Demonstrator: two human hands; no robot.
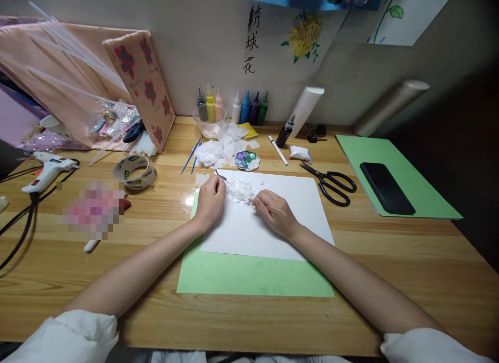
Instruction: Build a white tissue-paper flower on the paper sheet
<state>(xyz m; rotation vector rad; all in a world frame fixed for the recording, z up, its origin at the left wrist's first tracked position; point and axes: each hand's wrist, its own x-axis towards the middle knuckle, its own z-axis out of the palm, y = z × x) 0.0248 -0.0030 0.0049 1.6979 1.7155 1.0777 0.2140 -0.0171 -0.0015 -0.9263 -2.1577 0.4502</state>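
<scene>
A cluster of ruffled white paper petals (pixel 239 190) lies on a white sheet (pixel 268 238), which rests on a green sheet (pixel 253 277). At the cluster's left edge my left hand (pixel 209 202) is closed around a thin dark tool (pixel 220 176); only the tool's tip shows, so its kind is unclear. My right hand (pixel 275 212) pinches a slim wooden stick (pixel 278 211) on the cluster's right side. The stick's front end is by the petals, partly hidden by my fingers.
Tissue pieces (pixel 212 154), a painted palette (pixel 247 160) and paint bottles (pixel 245 108) stand behind. Scissors (pixel 331 183) and a phone (pixel 385 188) lie right. Tape (pixel 134 171) and a corded glue gun (pixel 49 170) are left.
</scene>
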